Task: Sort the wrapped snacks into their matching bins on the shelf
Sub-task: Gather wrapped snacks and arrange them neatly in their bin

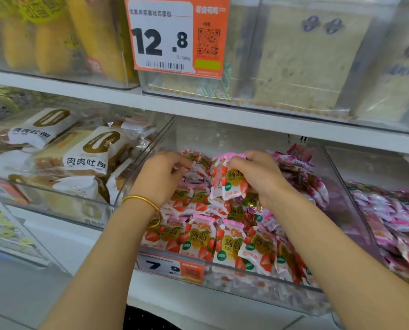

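The right hand [255, 172] has its fingers curled over the pink top edge of a strawberry packet [230, 186] and pinches it, so the packet hangs upright just under the palm, lifted slightly above the heap of strawberry packets [198, 236] that fills the clear bin [222, 139] below both wrists. The left hand [161, 176], beside the right and a little apart from it, reaches into the same heap with its fingers bent and their tips among the wrappers; whether it pinches one cannot be told. A gold bangle [142, 202] sits on the left wrist. Just beyond the right hand's outer side, purple-pink packets [301, 172] are piled against the strawberry ones in the same bin, and further out a neighbouring bin [336, 177] holds more pink wrappers. On the outer side of the left hand, past the bin wall, lie bread packs [86, 153]. A price tag [170, 267] is fixed to the bin front below the left forearm
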`<state>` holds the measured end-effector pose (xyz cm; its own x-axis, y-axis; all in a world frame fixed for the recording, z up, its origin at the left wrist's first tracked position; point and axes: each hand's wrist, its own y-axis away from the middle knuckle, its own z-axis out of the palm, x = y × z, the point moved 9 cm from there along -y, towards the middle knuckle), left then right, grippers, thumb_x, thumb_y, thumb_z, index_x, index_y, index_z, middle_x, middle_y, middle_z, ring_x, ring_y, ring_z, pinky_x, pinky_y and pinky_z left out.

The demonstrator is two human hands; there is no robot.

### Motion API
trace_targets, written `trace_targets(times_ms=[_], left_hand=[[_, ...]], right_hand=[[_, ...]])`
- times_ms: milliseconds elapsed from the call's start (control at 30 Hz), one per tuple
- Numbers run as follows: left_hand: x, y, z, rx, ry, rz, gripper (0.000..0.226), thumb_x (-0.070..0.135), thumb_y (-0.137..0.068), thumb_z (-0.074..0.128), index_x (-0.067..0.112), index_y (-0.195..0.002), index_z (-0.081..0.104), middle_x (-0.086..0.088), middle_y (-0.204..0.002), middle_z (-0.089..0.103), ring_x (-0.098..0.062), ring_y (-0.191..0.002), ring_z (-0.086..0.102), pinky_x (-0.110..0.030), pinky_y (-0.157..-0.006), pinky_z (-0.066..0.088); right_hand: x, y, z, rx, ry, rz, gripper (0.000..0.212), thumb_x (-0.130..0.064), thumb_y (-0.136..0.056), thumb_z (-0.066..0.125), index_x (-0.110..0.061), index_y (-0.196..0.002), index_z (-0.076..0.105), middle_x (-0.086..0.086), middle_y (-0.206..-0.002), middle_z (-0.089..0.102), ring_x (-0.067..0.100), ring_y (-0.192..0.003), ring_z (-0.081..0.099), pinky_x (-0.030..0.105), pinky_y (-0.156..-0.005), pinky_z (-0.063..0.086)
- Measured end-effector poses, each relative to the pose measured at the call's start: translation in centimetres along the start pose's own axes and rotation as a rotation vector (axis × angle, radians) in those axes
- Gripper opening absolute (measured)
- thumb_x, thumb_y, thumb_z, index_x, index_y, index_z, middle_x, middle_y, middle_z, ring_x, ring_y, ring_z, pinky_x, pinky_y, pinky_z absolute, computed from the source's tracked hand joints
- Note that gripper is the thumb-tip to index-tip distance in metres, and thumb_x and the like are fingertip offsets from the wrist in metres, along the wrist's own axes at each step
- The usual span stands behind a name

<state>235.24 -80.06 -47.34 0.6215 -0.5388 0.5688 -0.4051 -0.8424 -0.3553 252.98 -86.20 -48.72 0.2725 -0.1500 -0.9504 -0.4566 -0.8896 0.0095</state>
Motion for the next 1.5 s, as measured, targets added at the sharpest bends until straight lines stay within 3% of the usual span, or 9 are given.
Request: trace_targets(times_ms=[200, 467, 633, 833, 1000, 1100, 1267, 1367, 1500], left_hand=[[-1.0, 0.9, 1.5, -0.109, 0.471, -0.228, 0.015, 0.012, -0.096, 0.048, 0.012, -0.108, 0.058, -0.01, -0.098, 0.066, -0.013, -0.071, 0.064, -0.021, -0.057, 0.055], [0.3, 0.8, 2.3, -0.185, 0.729, -0.295, 0.029, 0.03, -0.098, 0.042, 0.012, -0.097, 0.065, -0.007, -0.099, 0.068, -0.016, -0.087, 0.066, -0.025, -0.072, 0.058], [-2.1, 0.4, 0.8, -0.029, 0.395, -0.296, 0.03, 0.039, -0.098, 0.04, 0.023, -0.076, 0.054, -0.02, -0.1, 0.065, -0.035, -0.093, 0.063, -0.051, -0.089, 0.049], [-1.7, 0.8, 2.7, -0.153, 0.557, -0.358, 0.033, 0.033, -0.099, 0.041, 0.015, -0.124, 0.052, -0.008, -0.11, 0.063, -0.023, -0.102, 0.061, -0.042, -0.091, 0.051], [-1.7, 0.7, 1.6, -0.108, 0.184, -0.223, 0.034, 0.01, -0.094, 0.049, 0.015, -0.128, 0.053, -0.009, -0.112, 0.063, -0.027, -0.104, 0.059, -0.035, -0.091, 0.048], [-0.2, 0.7, 0.8, -0.056, -0.036, -0.043, 0.033, 0.004, -0.091, 0.054, 0.012, -0.123, 0.06, -0.01, -0.124, 0.059, -0.025, -0.113, 0.054, -0.027, -0.095, 0.04], [-0.1, 2.3, 4.7, -0.422, -0.179, 0.037, 0.049, 0.031, -0.098, 0.042, 0.012, -0.142, 0.037, -0.009, -0.15, 0.034, -0.021, -0.139, 0.027, -0.027, -0.113, 0.018], [-1.3, 3.6, 6.2, -0.543, -0.266, -0.048, 0.061, 0.049, -0.096, 0.026, 0.023, -0.15, 0.013, -0.001, -0.158, 0.009, -0.018, -0.146, 0.001, -0.042, -0.119, 0.007], [-1.1, 3.6, 6.7, -0.532, -0.361, -0.076, 0.063, 0.056, -0.094, 0.013, 0.029, -0.15, 0.007, 0.006, -0.158, 0.002, -0.015, -0.145, -0.007, -0.043, -0.117, -0.001]], right_hand=[[-0.2, -0.1, 1.9, -0.114, -0.08, 0.113, 0.012, -0.011, -0.079, 0.061, -0.015, -0.078, 0.05, 0.009, -0.068, 0.047, 0.021, -0.063, 0.05, 0.033, -0.061, 0.037], [-0.4, -0.2, 2.8, -0.112, -0.048, 0.099, 0.009, -0.011, -0.081, 0.062, -0.011, -0.076, 0.054, 0.004, -0.061, 0.046, 0.015, -0.051, 0.046, 0.024, -0.047, 0.038], [0.9, 0.0, 4.8, -0.255, -0.053, 0.233, 0.022, -0.011, -0.082, 0.068, 0.0, -0.101, 0.067, 0.003, -0.061, 0.054, 0.007, -0.039, 0.046, 0.018, -0.04, 0.038], [1.2, 0.1, 5.4, -0.339, -0.125, 0.209, 0.008, -0.01, -0.085, 0.065, -0.017, -0.088, 0.069, 0.002, -0.073, 0.061, 0.01, -0.055, 0.049, 0.02, -0.046, 0.036], [1.3, -0.7, 4.4, -0.225, -0.18, 0.202, 0.017, -0.012, -0.088, 0.061, -0.013, -0.105, 0.062, 0.009, -0.085, 0.06, 0.016, -0.059, 0.047, 0.02, -0.038, 0.033], [1.4, -1.1, 3.3, -0.197, 0.06, 0.097, 0.035, -0.018, -0.089, 0.062, -0.006, -0.121, 0.057, 0.01, -0.083, 0.06, 0.016, -0.055, 0.048, 0.023, -0.046, 0.04], [0.7, -0.5, 3.5, -0.012, 0.708, -0.227, 0.035, -0.038, -0.083, 0.067, -0.013, -0.108, 0.061, 0.005, -0.112, 0.058, 0.021, -0.103, 0.055, 0.033, -0.086, 0.047], [0.2, 0.3, 3.4, -0.016, 0.619, -0.272, 0.022, -0.032, -0.088, 0.062, -0.01, -0.092, 0.063, 0.003, -0.098, 0.061, 0.018, -0.094, 0.058, 0.035, -0.082, 0.049], [-0.2, 1.8, 4.4, -0.147, 0.597, -0.326, 0.011, -0.015, -0.092, 0.056, -0.012, -0.094, 0.066, 0.0, -0.099, 0.064, 0.014, -0.094, 0.059, 0.03, -0.084, 0.049]])
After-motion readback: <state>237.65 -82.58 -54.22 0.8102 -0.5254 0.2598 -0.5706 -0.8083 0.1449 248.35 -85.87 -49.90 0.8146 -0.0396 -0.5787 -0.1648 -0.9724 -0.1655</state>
